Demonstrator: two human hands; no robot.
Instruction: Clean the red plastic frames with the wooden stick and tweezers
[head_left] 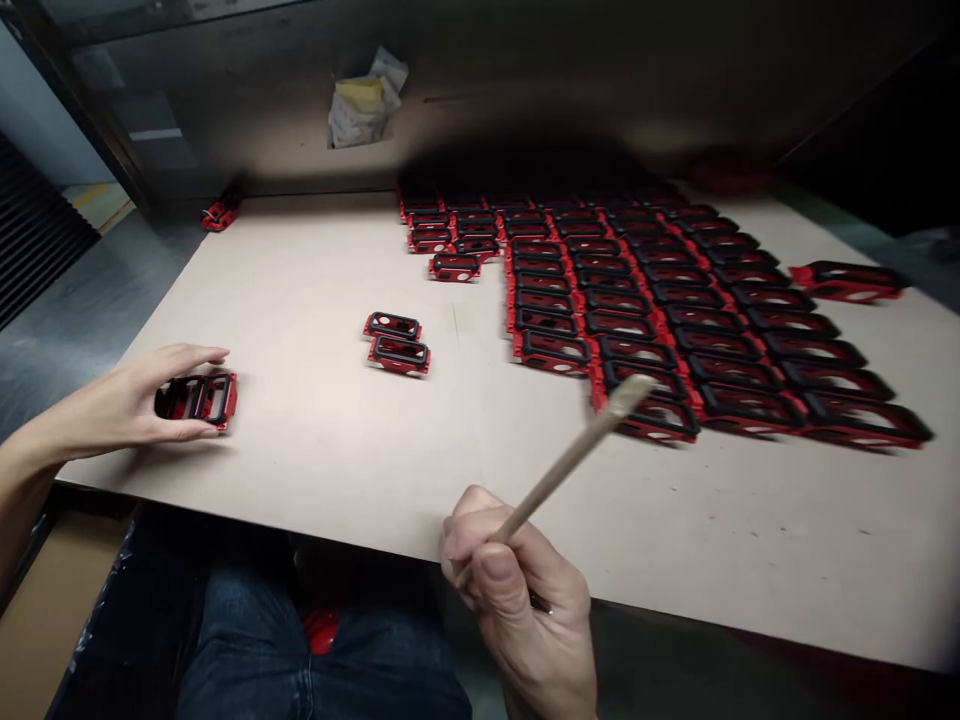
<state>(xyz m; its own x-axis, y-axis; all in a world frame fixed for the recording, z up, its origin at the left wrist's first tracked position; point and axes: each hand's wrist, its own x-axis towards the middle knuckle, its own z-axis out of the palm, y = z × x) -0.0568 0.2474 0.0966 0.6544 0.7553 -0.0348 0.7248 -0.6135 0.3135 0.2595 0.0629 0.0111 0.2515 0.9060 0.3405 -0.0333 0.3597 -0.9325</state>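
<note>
Left hand [127, 393] spanning a red-black frame [219, 398]

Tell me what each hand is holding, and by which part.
The left hand holds a red-and-black frame by its top and bottom edges; the right hand pinches a stick near its lower end.

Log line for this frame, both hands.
left hand: holds red-black frame | right hand: grips stick, tip above frame rows | rows lie on board
</note>
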